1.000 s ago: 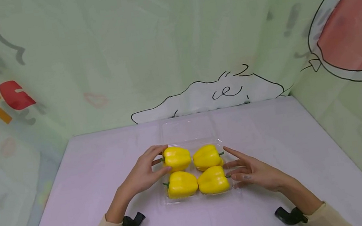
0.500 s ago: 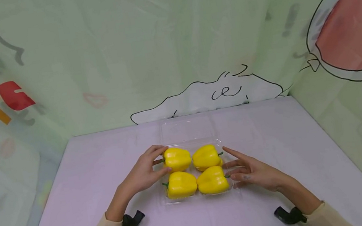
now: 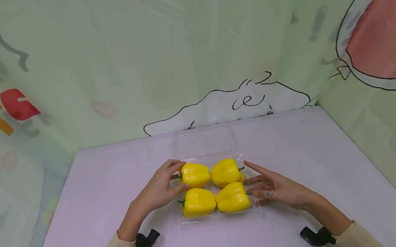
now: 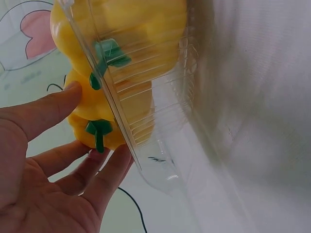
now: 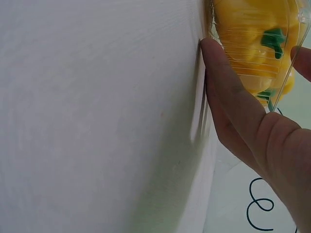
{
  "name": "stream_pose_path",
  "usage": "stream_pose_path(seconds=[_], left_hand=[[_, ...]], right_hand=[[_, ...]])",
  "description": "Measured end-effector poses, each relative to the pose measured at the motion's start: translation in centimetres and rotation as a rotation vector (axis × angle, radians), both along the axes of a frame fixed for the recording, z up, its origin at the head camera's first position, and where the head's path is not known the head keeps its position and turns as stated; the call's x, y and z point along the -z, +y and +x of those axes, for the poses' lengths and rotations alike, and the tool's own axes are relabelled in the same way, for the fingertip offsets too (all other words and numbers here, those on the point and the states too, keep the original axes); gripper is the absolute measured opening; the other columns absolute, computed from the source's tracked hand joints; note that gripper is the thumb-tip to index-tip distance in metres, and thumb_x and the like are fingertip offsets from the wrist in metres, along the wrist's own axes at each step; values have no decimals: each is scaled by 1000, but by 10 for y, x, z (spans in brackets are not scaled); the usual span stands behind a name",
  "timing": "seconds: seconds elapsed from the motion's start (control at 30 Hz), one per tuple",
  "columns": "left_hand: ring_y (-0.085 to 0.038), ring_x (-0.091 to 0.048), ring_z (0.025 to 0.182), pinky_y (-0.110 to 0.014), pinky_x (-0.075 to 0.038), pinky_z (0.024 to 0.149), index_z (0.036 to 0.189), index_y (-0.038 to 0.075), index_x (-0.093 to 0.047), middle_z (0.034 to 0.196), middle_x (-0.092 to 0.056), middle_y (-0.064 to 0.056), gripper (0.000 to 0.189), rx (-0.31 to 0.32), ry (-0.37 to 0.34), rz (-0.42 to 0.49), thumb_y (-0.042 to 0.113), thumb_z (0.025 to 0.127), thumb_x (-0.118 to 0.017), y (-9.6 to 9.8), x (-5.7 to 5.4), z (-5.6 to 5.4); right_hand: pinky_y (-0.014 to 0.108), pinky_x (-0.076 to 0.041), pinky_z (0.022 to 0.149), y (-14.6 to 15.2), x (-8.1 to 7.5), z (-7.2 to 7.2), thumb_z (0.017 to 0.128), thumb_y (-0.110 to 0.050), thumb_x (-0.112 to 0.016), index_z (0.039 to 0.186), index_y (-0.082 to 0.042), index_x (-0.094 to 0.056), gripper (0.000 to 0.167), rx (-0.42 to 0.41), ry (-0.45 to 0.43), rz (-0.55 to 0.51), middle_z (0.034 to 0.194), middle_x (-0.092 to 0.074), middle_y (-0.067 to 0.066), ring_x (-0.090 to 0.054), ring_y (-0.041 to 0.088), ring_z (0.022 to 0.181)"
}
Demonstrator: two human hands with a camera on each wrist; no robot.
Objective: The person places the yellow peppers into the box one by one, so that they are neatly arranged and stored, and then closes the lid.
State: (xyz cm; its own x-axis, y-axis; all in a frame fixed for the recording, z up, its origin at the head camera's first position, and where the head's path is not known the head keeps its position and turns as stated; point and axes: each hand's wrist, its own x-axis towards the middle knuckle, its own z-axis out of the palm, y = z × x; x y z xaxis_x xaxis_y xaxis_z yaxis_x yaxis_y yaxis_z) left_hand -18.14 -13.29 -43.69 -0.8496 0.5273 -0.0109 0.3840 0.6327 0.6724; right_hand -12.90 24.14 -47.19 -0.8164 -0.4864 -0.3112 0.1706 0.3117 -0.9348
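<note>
In the head view, several yellow bell peppers lie in two rows in a clear plastic clamshell box (image 3: 218, 215), stems pointing outward. My left hand (image 3: 159, 190) holds the far left bell pepper (image 3: 195, 175) at its stem end, thumb on the near side and fingers on the far side. The left wrist view shows this pepper's green stem (image 4: 99, 133) between thumb and fingers, above the box rim. My right hand (image 3: 281, 187) rests at the box's right side, index finger extended and the other fingers loosely bent. Its fingers (image 5: 231, 82) lie along the ribbed wall close over the table.
The box's clear lid (image 3: 204, 143) lies folded back toward the rear of the table (image 3: 115, 181). Printed green fabric (image 3: 116, 59) hangs behind and at both sides. A black wrist camera (image 3: 146, 239) sits on each wrist.
My left hand has shifted slightly right and toward the front, and the far left bell pepper has moved slightly with it. The right hand and the box stay in place.
</note>
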Motion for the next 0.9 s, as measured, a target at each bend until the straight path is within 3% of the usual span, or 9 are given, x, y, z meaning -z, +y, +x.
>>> stream_pose_path(seconds=[0.63,0.9], left_hand=[[-29,-61,131,-47,-54,115,154,3,-53,152,-56,-14,66,-24,57,-141,24,97,-78,9,-2,3],[-31,-57,138,-48,-50,120,155,2,-52,154,-55,-15,67,-18,60,-203,27,97,-78,12,-4,1]], right_hand=[[41,-65,95,-2,-1,0,102,-23,-71,172,-25,-4,98,15,-7,4,160,-40,37,-61,42,134],[42,-65,95,-2,-1,0,102,-22,-72,172,-24,-4,98,14,-10,4,160,-40,37,-62,42,134]])
